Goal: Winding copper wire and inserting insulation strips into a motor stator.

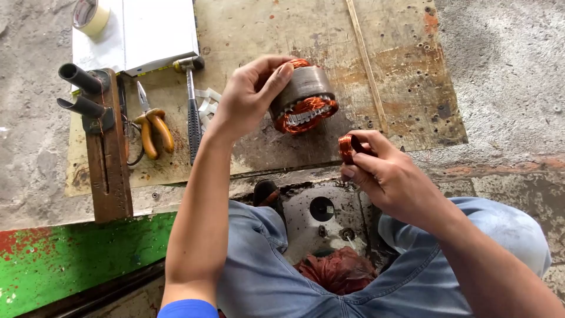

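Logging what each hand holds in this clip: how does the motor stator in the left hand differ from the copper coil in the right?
The stator is a grey metal ring with copper windings bulging from both ends; the loose coil is bare copper wire alone. The stator is far larger, filling the left hand, while the coil is pinched in the fingertips of the right hand. The stator is held higher above the board; the coil sits lower, nearer the knees. Both show the same orange copper wire.

Left hand (250, 94) holds stator (303, 97); right hand (385, 174) grips copper coil (347, 147).
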